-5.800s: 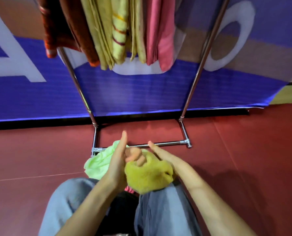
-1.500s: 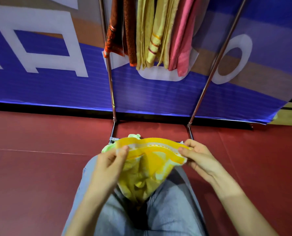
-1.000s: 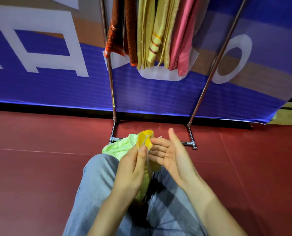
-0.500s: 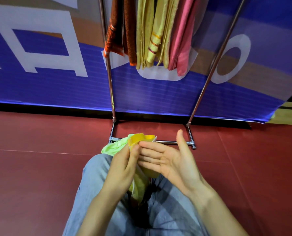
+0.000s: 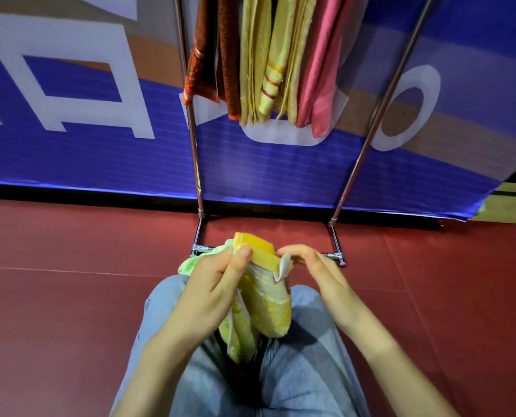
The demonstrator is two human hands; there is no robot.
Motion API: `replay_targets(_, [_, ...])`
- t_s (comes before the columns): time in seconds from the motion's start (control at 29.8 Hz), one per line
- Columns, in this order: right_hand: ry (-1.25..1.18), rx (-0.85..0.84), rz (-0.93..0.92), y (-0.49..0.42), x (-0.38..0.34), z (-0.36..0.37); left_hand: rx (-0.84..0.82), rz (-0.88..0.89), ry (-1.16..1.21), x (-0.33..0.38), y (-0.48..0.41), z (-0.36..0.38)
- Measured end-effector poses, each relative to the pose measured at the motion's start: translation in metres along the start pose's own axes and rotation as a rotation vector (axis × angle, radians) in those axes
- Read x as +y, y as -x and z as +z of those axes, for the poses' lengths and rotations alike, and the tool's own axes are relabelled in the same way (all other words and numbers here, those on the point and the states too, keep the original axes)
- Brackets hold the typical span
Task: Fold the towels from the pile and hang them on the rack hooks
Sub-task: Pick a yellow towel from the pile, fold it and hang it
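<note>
Squaring the yellow towel point(image 5: 265, 305) over my lap

My left hand point(image 5: 214, 293) pinches its folded top edge and my right hand point(image 5: 313, 272) nips the loose corner, I judge to align the layers; it hangs between my knees, before the rack point(image 5: 194, 145).

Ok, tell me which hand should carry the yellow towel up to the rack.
Probably the left. The left hand grips the folded yellow towel at its top, with the bundle hanging below it, while the right hand only pinches a corner. The rack stands straight ahead.
</note>
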State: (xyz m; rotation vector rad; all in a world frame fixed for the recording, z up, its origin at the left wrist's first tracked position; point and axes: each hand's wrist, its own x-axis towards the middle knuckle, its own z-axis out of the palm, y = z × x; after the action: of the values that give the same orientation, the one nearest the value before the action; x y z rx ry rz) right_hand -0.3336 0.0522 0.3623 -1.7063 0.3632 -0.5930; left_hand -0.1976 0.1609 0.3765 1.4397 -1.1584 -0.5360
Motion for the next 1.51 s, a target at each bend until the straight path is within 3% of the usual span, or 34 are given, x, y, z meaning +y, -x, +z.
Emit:
replay_targets(0.17, [0.217,0.036,0.178,0.003,0.026,-0.011,0.220,0.040,-0.176,-0.008,-0.006,-0.006])
replay_targets(0.24, [0.315,0.043,0.137,0.005,0.028,-0.016,0.253,0.068,-0.193,-0.012,-0.008,-0.008])
replay_targets(0.37, [0.200,0.174,0.024,0.003,0.013,-0.025,0.318,-0.038,-0.161,-0.016,-0.013,-0.002])
replay_targets(0.6, [0.336,0.283,-0.121,-0.010,-0.012,-0.043,0.274,-0.063,-0.051,-0.020,-0.042,0.000])
replay_targets(1.01, [0.907,0.333,-0.344,-0.093,-0.084,-0.100,0.245,0.212,-0.200,0.023,-0.161,-0.032])
replay_targets(1.21, [0.799,0.085,-0.095,-0.111,-0.103,-0.122,0.294,0.319,-0.399,0.037,-0.182,-0.054])
replay_targets(1.34, [0.785,0.179,-0.155,-0.117,-0.113,-0.120,0.273,0.377,-0.735,0.041,-0.181,-0.061])
replay_targets(1.51, [0.572,0.302,-0.244,-0.122,-0.116,-0.111,0.330,0.423,-0.653,0.040,-0.180,-0.066])
